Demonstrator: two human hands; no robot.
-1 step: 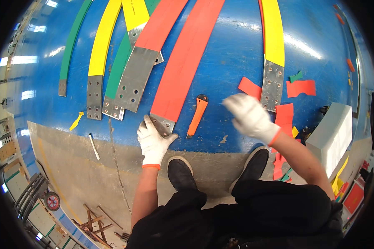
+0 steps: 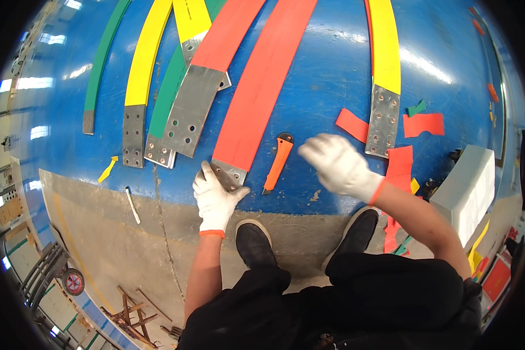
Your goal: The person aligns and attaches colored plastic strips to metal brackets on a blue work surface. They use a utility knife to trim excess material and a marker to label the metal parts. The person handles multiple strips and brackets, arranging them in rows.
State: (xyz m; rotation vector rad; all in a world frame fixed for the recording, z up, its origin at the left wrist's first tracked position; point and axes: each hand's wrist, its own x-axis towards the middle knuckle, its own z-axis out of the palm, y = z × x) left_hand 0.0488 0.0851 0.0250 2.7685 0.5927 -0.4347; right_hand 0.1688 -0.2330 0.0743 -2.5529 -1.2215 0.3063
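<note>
A long bar in a red sleeve (image 2: 259, 102) lies on the blue floor, its bare, drilled metal end (image 2: 232, 177) toward me. My white-gloved left hand (image 2: 214, 198) grips that end, thumb at the near right corner and fingers along the left edge. To the right of the bar lies an orange utility knife (image 2: 279, 162), touched by neither hand. My right hand (image 2: 339, 163), also gloved, is over the floor right of the knife; motion blurs its fingers, and I see nothing held in it. A second red-sleeved bar (image 2: 224, 44) rests on other bars to the left.
Yellow bars (image 2: 140, 70) and green bars (image 2: 104, 61) lie at the left. Another yellow bar (image 2: 385, 52) is at the right, near red scraps (image 2: 423, 124) and a white block (image 2: 466, 186). A white stick (image 2: 133, 205) and a yellow scrap (image 2: 108, 169) lie left of me.
My right hand has moved a little to the left, closer to the knife. The left hand stays on the bar's end.
</note>
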